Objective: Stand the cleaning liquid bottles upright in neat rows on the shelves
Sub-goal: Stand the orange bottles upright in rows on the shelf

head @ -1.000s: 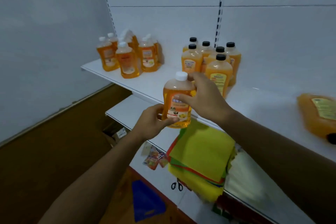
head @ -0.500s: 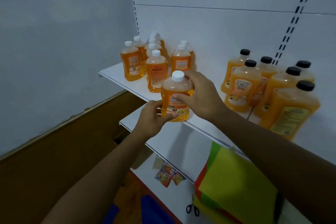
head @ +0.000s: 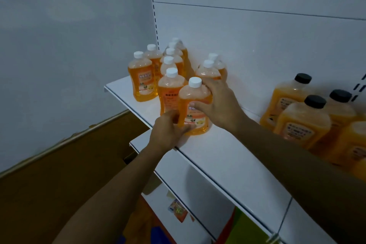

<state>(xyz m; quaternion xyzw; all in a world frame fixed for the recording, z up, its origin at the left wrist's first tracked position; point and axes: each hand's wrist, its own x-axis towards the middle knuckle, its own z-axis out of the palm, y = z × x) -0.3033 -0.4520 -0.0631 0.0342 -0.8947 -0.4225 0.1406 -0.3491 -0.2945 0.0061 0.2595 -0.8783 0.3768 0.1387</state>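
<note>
Standing upright near the shelf's (head: 227, 156) front edge, a white-capped orange bottle (head: 193, 109) is gripped by both hands: the left hand (head: 168, 134) curled round its base, the right hand (head: 217, 103) wrapped round its shoulder. Nine more white-capped bottles (head: 141, 80) crowd the shelf's back left corner. Black-capped bottles (head: 303, 123), at least four, cluster toward the right end.

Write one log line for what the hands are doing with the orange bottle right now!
left hand: holds base | right hand: grips white-capped bottle | bottle: upright, on top shelf | step: placing
</note>
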